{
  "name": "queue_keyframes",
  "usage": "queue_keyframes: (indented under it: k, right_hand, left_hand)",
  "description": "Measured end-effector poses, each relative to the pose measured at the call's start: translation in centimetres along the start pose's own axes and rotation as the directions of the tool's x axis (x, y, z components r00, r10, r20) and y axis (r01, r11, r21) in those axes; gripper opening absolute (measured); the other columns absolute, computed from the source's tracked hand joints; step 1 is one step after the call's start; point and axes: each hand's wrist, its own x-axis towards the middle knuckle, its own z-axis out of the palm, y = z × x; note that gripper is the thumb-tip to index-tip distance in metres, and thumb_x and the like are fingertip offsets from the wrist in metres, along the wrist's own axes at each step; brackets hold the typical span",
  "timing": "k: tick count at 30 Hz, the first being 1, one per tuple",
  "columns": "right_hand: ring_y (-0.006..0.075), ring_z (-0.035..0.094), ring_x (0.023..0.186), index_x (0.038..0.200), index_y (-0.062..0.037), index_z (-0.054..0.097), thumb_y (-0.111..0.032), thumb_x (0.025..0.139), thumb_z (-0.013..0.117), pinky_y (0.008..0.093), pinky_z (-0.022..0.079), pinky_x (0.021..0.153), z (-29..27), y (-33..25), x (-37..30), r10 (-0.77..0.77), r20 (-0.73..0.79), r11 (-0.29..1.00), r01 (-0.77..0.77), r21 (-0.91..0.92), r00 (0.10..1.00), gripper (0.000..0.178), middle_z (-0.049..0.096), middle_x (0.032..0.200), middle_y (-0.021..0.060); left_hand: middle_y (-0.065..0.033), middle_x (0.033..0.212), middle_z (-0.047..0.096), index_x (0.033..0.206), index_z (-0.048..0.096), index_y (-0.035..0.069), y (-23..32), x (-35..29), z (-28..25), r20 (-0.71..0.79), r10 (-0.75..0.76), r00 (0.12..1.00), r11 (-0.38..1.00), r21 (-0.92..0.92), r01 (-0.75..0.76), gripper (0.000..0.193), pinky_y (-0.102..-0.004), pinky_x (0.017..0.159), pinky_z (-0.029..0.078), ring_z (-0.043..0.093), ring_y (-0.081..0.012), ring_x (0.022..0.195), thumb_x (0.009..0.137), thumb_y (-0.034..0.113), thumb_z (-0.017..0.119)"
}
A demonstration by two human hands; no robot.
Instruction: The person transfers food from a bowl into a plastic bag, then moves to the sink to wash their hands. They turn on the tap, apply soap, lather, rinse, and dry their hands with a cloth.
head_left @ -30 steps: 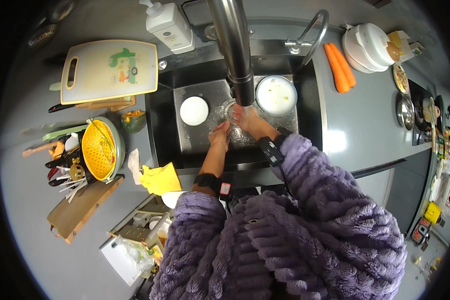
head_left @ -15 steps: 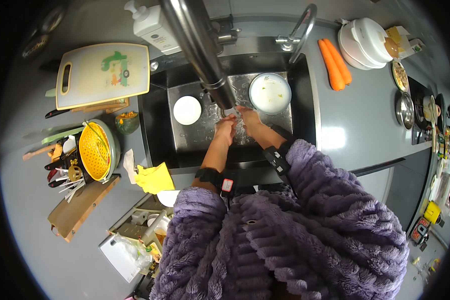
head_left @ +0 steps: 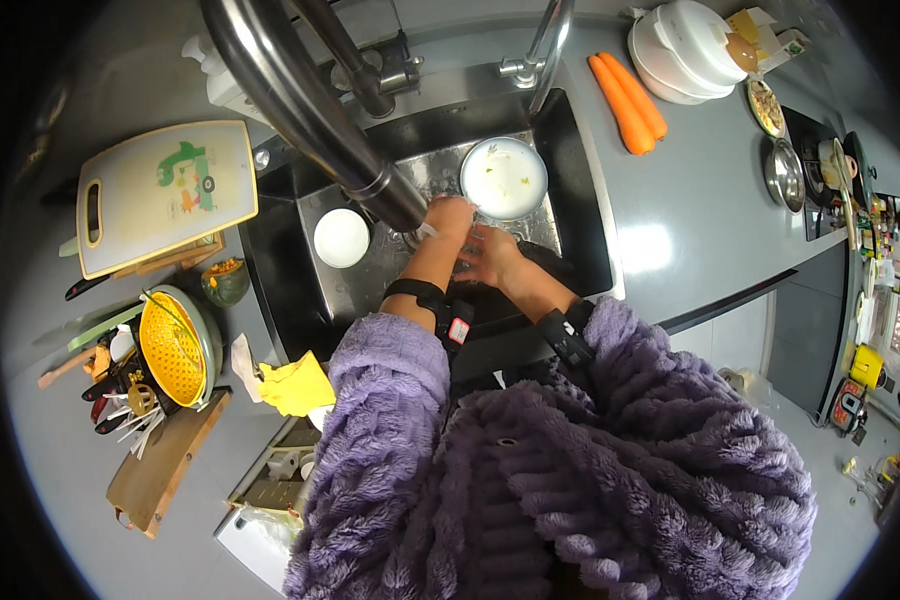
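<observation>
Clock centred on hands, 12 = top of view. Both hands in the dark metal sink (head_left: 585, 240), close together near the thick brushed-metal tap (head_left: 375, 175), spout just off to 10. Left hand (head_left: 451, 213): back of it up, fingers partly hidden; can't tell how far open or if it has hold of anything. Right hand (head_left: 493, 257): just below it at 5, fingers loosely spread, nothing visible in grip. Round white dish with bluish rim (head_left: 504, 178), liquid and green bits inside: sink floor, 1 o'clock, near left hand; can't tell if touching. Round white bowl (head_left: 341, 238): sink, 9. Two orange carrots (head_left: 628, 105) side by side on grey worktop (head_left: 690, 185), 2. Yellow perforated colander (head_left: 173, 350): 8.
</observation>
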Motion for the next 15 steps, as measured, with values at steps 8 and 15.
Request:
queue_keyframes:
  k: [8, 15]
  right_hand:
    - [0.0222, 0.051, 0.097, 0.107, -0.0113, 0.056, -0.024, 0.092, 0.033, 0.0585, 0.035, 0.086, 0.5, 1.0, 4.1, -0.107, -0.002, 0.994, 0.107, 0.011, 0.994, 0.03, 0.056, 0.107, 0.0077]
    - [0.0228, 0.055, 0.07, 0.093, -0.0077, 0.059, -0.017, 0.084, 0.054, 0.039, 0.045, 0.06, 4.4, 2.8, 9.2, -0.181, 0.043, 0.914, 0.184, -0.361, 0.983, 0.014, 0.057, 0.08, 0.0065]
  left_hand:
    - [-0.0026, 0.098, 0.065, 0.098, 0.064, 0.01, -3.0, -1.1, 2.8, 0.031, -0.068, 0.997, 0.724, -0.686, 0.071, 0.02, -0.035, 0.084, 0.043, 0.059, -0.0209, 0.092, 0.084, 0.012, 0.05]
    - [0.0048, 0.109, 0.06, 0.11, 0.062, 0.013, -7.7, -7.5, 4.5, 0.353, -0.297, 0.887, -0.306, -0.915, 0.262, 0.024, -0.0272, 0.073, 0.044, 0.054, -0.0103, 0.097, 0.088, 0.021, 0.056]
